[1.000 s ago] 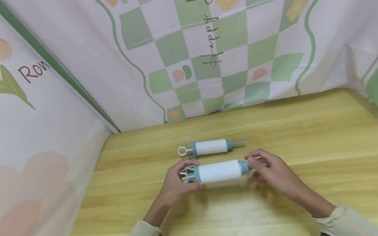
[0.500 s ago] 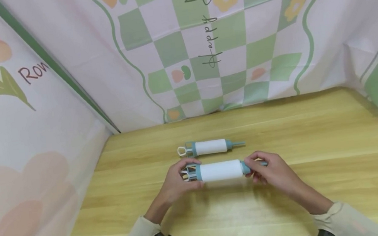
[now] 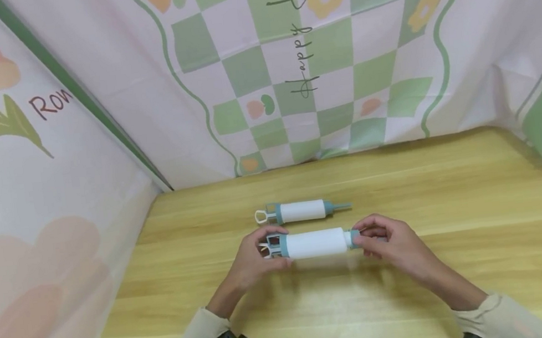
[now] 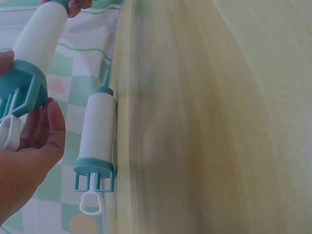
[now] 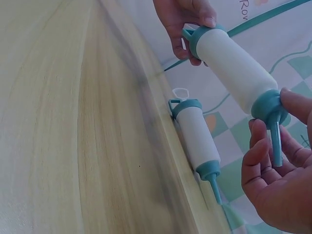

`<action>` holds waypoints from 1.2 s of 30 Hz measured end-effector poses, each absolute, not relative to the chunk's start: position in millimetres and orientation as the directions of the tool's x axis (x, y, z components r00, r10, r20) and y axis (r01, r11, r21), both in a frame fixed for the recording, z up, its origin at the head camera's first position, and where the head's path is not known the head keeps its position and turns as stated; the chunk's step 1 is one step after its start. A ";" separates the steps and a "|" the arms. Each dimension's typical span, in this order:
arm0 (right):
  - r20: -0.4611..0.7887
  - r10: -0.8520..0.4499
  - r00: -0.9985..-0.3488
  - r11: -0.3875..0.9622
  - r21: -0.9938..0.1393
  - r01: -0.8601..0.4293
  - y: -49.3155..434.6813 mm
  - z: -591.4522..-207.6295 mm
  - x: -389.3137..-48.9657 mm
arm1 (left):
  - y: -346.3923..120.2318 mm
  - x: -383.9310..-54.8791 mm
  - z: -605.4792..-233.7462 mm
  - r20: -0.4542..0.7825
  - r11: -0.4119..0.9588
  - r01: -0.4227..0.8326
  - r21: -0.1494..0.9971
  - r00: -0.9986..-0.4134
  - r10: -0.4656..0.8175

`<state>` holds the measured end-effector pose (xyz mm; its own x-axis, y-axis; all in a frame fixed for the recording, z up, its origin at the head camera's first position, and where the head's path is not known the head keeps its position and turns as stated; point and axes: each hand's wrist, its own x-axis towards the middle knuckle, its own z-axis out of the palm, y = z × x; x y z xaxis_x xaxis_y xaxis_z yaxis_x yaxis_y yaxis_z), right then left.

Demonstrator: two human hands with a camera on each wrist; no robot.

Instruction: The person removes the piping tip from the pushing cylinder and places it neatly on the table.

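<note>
In the head view a large white plastic syringe [image 3: 316,243] is held level above the table. My left hand [image 3: 253,261] grips its teal collar end, fingers and thumb on opposite sides. A white ring-shaped plunger handle [image 4: 9,132] shows by that palm in the left wrist view. At the other end my right hand [image 3: 393,240] pinches the teal nozzle cap [image 3: 355,238]. Between cap and barrel a short white neck is visible. The thin nozzle tip [image 5: 276,146] points out past the right fingers in the right wrist view.
A similar, slimmer syringe [image 3: 302,210] lies on the wooden table [image 3: 454,187] just beyond the held one, nozzle to the right. A patterned cloth [image 3: 335,72] hangs behind the table, and a flowered cloth [image 3: 52,188] hangs on the left.
The right hand's fingers have shifted onto the nozzle cap. The cap has moved slightly right, off the barrel, exposing the white neck. The left hand stays almost in place.
</note>
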<state>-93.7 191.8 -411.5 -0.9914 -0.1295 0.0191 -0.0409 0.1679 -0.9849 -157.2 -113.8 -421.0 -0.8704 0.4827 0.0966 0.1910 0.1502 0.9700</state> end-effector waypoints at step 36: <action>0.025 -0.112 -0.993 0.083 -0.996 -0.034 197.4 -417.0 -87.9 | -134.8 -162.8 -427.5 0.068 0.251 0.227 0.941 -0.853 0.518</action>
